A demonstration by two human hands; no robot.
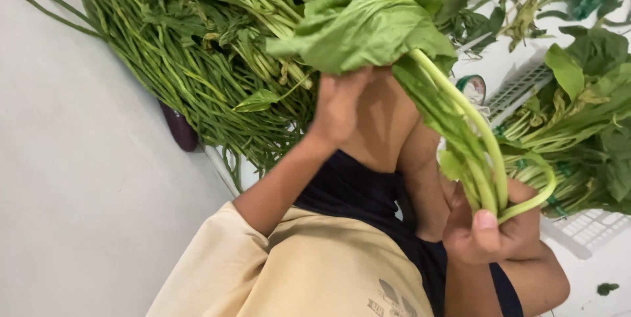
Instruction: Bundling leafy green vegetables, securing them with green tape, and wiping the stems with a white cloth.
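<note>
The right hand [483, 225] was closed in a fist around the pale green stems of a bunch of leafy greens [368, 27], thumb pressed across the stalk ends low in the head camera's picture. From that grip the stems ran up and to the left, and the broad, soft leaves fanned out near the top centre. The left hand [338, 103] reached up into those leaves from below, fingers spread and pressing against their underside; whether it pinched a leaf or only touched it could not be told, since the leaves covered the fingertips.

Behind the bunch, a large heap of long thin-stemmed greens [190, 54] lay across the upper left, spilling over the edge of a white surface [250, 172] onto the pale floor [79, 192]. A small dark purple object [179, 129] (possibly an aubergine, though mostly hidden) poked out from under the heap's edge.

To the right, a white slotted plastic crate [591, 225] held another pile of leafy greens [585, 126], just beside the gripping hand. Loose wilted scraps [526, 14] lay near the top right corner.

Below the hands showed a bare knee [384, 126], dark shorts [355, 192] and a beige shirt [309, 271].
</note>
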